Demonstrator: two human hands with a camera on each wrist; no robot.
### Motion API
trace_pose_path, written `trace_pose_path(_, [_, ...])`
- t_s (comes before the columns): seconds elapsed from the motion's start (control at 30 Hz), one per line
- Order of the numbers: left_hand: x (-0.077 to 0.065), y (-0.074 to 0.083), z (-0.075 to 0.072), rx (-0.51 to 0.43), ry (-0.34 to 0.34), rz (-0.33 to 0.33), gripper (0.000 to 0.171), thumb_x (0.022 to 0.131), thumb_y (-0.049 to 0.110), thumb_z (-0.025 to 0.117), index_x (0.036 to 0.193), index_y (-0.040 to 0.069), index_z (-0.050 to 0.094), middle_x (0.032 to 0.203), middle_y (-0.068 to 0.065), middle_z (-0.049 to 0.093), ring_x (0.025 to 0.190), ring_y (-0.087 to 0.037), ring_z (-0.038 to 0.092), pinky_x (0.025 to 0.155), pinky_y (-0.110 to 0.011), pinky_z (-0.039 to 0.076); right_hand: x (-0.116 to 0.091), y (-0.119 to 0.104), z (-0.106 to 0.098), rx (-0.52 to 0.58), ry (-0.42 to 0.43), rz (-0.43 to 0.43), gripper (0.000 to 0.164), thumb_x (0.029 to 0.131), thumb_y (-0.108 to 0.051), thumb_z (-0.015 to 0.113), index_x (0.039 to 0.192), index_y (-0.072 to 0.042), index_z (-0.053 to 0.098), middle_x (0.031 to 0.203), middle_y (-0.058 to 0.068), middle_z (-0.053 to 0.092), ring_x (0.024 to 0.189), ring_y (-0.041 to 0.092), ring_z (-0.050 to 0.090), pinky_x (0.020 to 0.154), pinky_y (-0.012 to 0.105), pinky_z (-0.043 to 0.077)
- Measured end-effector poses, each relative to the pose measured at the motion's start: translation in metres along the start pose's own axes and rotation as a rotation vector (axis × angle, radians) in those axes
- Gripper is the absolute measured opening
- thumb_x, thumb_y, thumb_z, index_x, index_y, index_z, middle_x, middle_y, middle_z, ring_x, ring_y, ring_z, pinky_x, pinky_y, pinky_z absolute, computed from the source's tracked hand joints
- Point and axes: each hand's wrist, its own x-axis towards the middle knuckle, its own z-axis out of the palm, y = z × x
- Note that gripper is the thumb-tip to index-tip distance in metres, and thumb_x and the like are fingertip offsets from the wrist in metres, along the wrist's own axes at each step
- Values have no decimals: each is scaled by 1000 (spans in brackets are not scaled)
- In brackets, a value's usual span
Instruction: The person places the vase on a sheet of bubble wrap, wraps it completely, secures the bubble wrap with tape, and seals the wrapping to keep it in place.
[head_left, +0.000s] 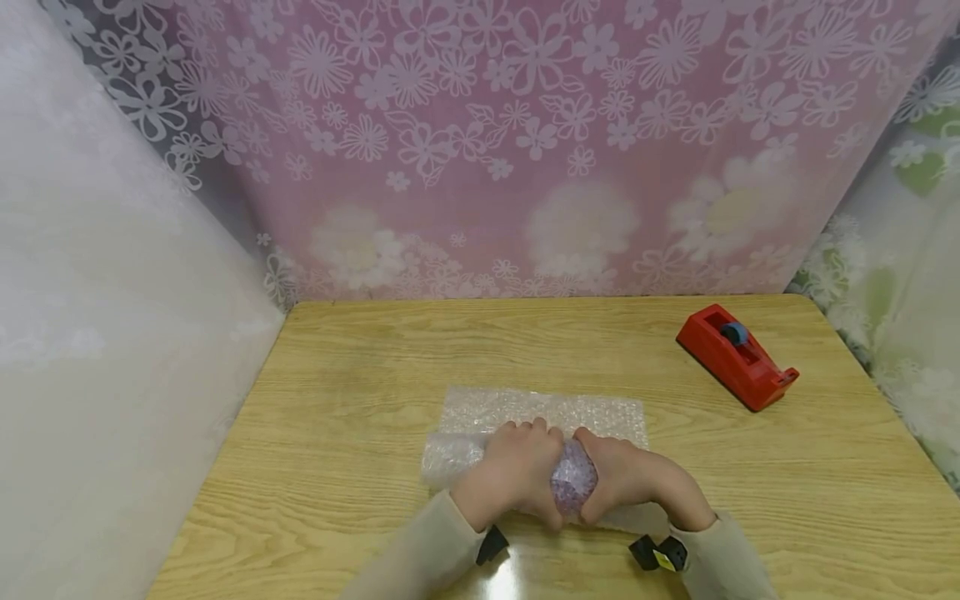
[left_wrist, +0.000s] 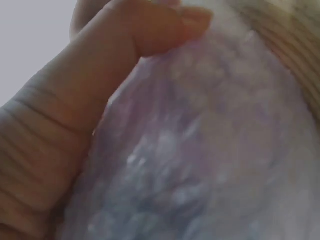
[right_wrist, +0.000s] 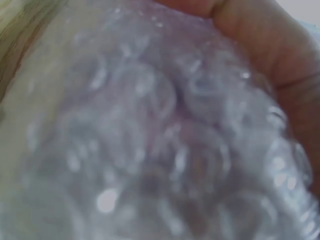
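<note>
And there it was, the purple bundle (head_left: 573, 482), under bubbly plastic at the near side of the table (head_left: 360, 358), over a spread of bubble wrap (head_left: 543, 406)! Left hand (head_left: 516, 473) and right hand (head_left: 628, 473) both gripped it, fingers curved round opposite sides. Good wrapping here called for even, gentle pressure: tight enough to leave no slack, soft enough to spare the bubbles, with the edges squared up. Away at the far right stood the red tape dispenser (head_left: 738, 358).

Wrapped bundle (head_left: 574, 479) sits between left hand (head_left: 517, 467) and right hand (head_left: 626, 473). Bubble wrap (head_left: 540, 406) lies on table (head_left: 337, 358), beneath and beyond both. Tape dispenser (head_left: 738, 365): on table, beyond and right of right hand.
</note>
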Motion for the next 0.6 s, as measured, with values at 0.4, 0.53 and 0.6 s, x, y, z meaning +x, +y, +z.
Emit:
trace_pose_path(0.4, [-1, 1, -3, -19, -23, 4, 85, 42, 60, 93, 106, 17, 56, 87, 1, 63, 77, -16, 61, 68, -30, 47, -9, -14, 11, -265, 174, 63, 76, 49, -35, 90, 112, -7, 57, 100, 0, 62, 93, 24, 59, 92, 64, 38])
trace_pose_path(0.53, [1, 1, -3, -49, -38, -11, 83, 42, 57, 93, 105, 17, 56, 86, 2, 62, 76, -15, 60, 67, -31, 48, -16, -18, 21, -401, 289, 98, 89, 45, -36, 89, 121, -3, 56, 113, 11, 62, 109, 37, 57, 101, 71, 27])
trace_pose_path(0.6, [1, 0, -2, -63, -47, -15, 82, 43, 56, 93, 106, 18, 56, 84, 3, 62, 74, -15, 60, 66, -31, 49, -19, -21, 26, -456, 340, 103, 91, 44, -36, 89, 121, -2, 56, 116, 15, 61, 112, 40, 55, 102, 71, 26])
